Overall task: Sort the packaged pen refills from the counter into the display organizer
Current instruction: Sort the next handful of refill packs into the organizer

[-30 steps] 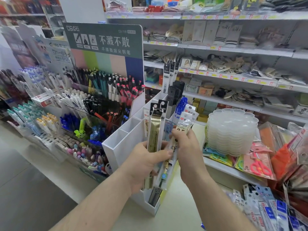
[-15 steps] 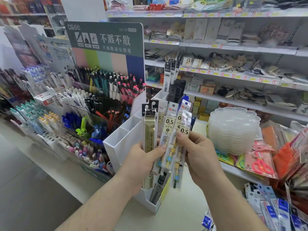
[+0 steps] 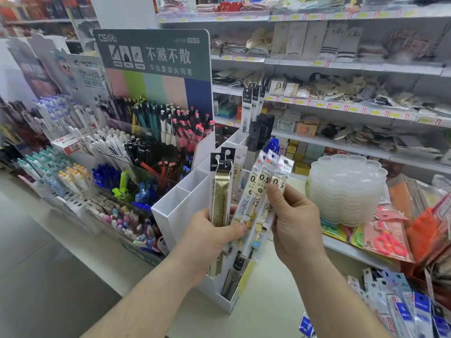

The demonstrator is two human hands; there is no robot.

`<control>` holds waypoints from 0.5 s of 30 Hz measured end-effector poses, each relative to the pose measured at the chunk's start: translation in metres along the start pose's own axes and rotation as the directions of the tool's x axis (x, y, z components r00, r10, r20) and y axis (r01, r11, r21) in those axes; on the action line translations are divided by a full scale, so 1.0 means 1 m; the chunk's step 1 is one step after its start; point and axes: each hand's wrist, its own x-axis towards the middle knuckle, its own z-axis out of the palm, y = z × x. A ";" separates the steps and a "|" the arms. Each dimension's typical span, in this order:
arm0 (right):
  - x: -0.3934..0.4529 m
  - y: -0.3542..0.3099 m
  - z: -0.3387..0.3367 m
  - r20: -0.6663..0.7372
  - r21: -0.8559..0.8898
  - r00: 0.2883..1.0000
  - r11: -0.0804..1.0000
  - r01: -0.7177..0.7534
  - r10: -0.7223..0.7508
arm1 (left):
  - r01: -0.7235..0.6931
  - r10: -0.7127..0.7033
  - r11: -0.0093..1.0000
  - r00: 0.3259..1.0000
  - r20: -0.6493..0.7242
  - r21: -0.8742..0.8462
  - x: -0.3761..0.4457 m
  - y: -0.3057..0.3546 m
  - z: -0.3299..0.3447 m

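Note:
My left hand [image 3: 210, 242] grips a fanned bunch of packaged pen refills, with a gold-and-black pack [image 3: 220, 191] at the front. My right hand [image 3: 290, 220] pinches the white "0.5" refill packs [image 3: 262, 184] on the right side of the same bunch. Both hands are held just above and in front of the white display organizer [image 3: 178, 211], a stepped box with several upright compartments. Its rear slots hold tall black refill packs [image 3: 258, 128] and its front slot a dark pack [image 3: 233, 280]. More refill packs [image 3: 400, 311] lie on the counter at the lower right.
A tiered pen display [image 3: 136, 152] under a green sign stands left of the organizer. A stack of clear plastic trays [image 3: 346, 189] sits to the right, with packaged scissors [image 3: 388, 240] beside it. Store shelves fill the background. The pale counter [image 3: 266, 311] runs below.
Both hands have lifted the bunch slightly and spread it wider. My right hand has shifted to the right and separated the white "0.5" packs from the gold one.

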 end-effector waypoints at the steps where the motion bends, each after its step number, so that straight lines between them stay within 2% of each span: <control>1: 0.001 0.004 0.004 -0.049 -0.042 0.998 0.998 0.039 -0.041 | 0.008 -0.008 1.000 1.000 0.008 -0.014 -0.001 0.001 0.001; 4: 0.003 0.010 0.014 -0.183 -0.141 0.978 0.987 0.071 -0.097 | 0.030 -0.028 0.998 0.999 0.039 -0.050 -0.001 0.001 0.002; 6: 0.005 0.014 0.017 -0.209 -0.122 0.975 0.991 0.049 -0.074 | 0.038 -0.034 0.996 0.998 0.049 -0.081 -0.001 0.001 0.000; 10: 0.006 0.016 0.019 -0.173 -0.074 0.984 0.996 -0.059 0.045 | 0.053 -0.043 0.994 0.994 0.105 -0.095 -0.003 0.001 -0.004; 15: 0.003 0.014 0.021 -0.119 -0.095 0.985 0.986 -0.137 0.125 | 0.091 -0.089 0.994 0.995 0.045 -0.052 -0.007 0.005 -0.002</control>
